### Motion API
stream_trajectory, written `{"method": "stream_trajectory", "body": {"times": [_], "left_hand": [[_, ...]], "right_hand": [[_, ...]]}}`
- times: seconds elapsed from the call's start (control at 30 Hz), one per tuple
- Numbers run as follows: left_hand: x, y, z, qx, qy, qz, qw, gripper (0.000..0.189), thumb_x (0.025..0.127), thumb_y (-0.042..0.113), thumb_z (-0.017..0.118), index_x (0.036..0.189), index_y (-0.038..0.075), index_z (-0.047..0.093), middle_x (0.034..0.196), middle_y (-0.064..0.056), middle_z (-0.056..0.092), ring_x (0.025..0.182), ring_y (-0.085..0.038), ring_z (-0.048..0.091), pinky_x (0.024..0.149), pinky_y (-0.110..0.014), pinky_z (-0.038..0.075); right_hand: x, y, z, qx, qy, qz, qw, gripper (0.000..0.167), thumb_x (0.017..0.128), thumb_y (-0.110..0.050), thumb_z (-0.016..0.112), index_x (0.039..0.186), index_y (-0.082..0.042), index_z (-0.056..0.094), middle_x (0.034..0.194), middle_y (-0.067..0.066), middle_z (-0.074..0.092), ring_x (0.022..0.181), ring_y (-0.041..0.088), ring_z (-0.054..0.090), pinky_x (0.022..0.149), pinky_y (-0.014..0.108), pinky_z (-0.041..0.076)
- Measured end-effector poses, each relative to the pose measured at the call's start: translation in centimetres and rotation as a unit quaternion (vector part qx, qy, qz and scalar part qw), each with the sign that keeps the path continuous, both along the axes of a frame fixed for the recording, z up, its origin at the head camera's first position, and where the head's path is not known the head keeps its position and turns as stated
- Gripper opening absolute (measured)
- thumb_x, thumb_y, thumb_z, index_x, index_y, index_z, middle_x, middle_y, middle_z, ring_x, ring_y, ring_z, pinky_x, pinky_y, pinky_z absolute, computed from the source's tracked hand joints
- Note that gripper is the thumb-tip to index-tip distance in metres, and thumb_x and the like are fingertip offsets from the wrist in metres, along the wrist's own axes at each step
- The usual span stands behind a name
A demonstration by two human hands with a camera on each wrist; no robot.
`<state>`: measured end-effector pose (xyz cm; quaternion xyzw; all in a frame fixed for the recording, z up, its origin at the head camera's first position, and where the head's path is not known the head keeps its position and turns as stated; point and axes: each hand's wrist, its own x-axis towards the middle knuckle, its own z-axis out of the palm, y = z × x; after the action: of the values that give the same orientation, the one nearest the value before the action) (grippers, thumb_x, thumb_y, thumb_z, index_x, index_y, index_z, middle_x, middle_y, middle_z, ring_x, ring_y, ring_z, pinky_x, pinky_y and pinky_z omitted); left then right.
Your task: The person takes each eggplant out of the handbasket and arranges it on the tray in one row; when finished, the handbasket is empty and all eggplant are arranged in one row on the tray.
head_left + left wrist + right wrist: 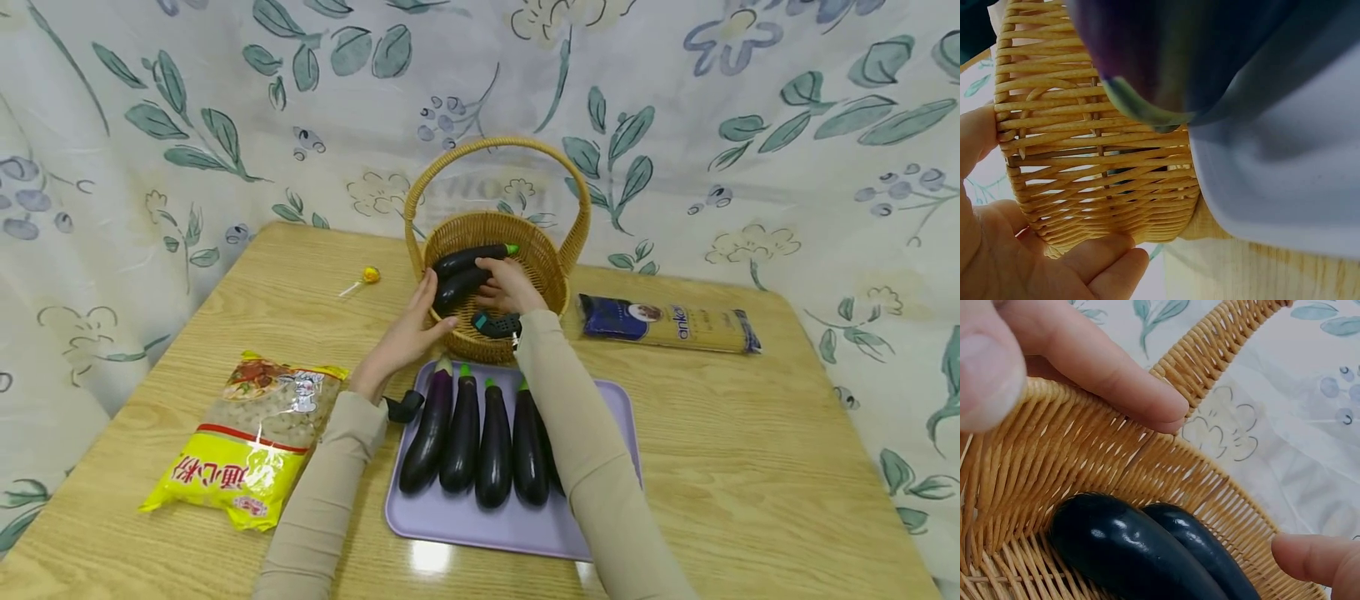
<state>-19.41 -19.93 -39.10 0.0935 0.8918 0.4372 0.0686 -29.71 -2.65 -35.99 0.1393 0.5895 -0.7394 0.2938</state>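
A wicker basket (491, 346) with a tall arched handle holds two dark eggplants, one behind (468, 260) and one in front (459, 289). My left hand (401, 342) grips the basket's left side; in the left wrist view its fingers (1116, 269) lie against the outside weave. Inside the basket, my right hand (513, 287) hovers by the front eggplant's end. In the right wrist view its finger and thumb are spread, with nothing between them, apart from both eggplants (1129, 544).
Several eggplants (493, 446) lie side by side on a lilac tray (480, 533) before the basket. A yellow pasta bag (251, 437) is at left, a lollipop (371, 275) behind it. The spaghetti pack (667, 323) lies at right. A floral curtain (675, 167) hangs behind the table.
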Motion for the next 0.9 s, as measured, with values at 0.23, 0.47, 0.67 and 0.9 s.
{"method": "stream_trajectory", "body": {"times": [0.23, 0.47, 0.67, 0.9], "left_hand": [[0.1, 0.2, -0.2, 0.009, -0.012, 0.002, 0.9999, 0.085, 0.1, 0.041, 0.05, 0.156, 0.022, -0.011, 0.163, 0.004, -0.016, 0.15, -0.037, 0.003, 0.118, -0.06, 0.016], [-0.3, 0.2, 0.2, 0.01, -0.012, -0.004, 0.9999, 0.085, 0.1, 0.041, 0.049, 0.154, 0.026, -0.015, 0.162, 0.004, -0.018, 0.151, -0.03, -0.004, 0.12, -0.057, 0.012], [-0.3, 0.1, 0.6, 0.008, -0.016, -0.005, 0.9998, 0.086, 0.1, 0.041, 0.05, 0.154, 0.025, -0.016, 0.161, 0.006, -0.02, 0.151, -0.03, -0.004, 0.12, -0.057, 0.012], [-0.1, 0.0, 0.1, 0.0, -0.018, 0.002, 0.9998, 0.086, 0.1, 0.041, 0.05, 0.153, 0.028, -0.017, 0.162, 0.005, -0.019, 0.151, -0.033, -0.003, 0.119, -0.058, 0.012]], "right_hand": [[-0.1, -0.2, -0.6, 0.019, 0.004, 0.005, 0.9998, 0.082, 0.098, -0.022, 0.057, 0.155, -0.026, -0.001, 0.159, 0.02, 0.016, 0.142, 0.036, 0.033, 0.108, 0.046, 0.043], [-0.4, -0.4, -0.5, 0.036, 0.024, 0.008, 0.999, 0.084, 0.097, -0.024, 0.058, 0.153, -0.032, -0.003, 0.153, 0.02, 0.028, 0.138, 0.038, 0.039, 0.106, 0.046, 0.045], [-0.7, -0.5, -0.5, 0.048, 0.03, 0.016, 0.9983, 0.093, 0.096, -0.026, 0.06, 0.152, -0.033, -0.014, 0.151, 0.022, 0.034, 0.133, 0.036, 0.048, 0.104, 0.042, 0.048], [-0.7, -1.0, -1.1, 0.005, -0.007, 0.062, 0.9981, 0.097, 0.097, -0.027, 0.058, 0.15, -0.034, -0.022, 0.149, 0.029, 0.036, 0.133, 0.042, 0.046, 0.105, 0.05, 0.045]]}}
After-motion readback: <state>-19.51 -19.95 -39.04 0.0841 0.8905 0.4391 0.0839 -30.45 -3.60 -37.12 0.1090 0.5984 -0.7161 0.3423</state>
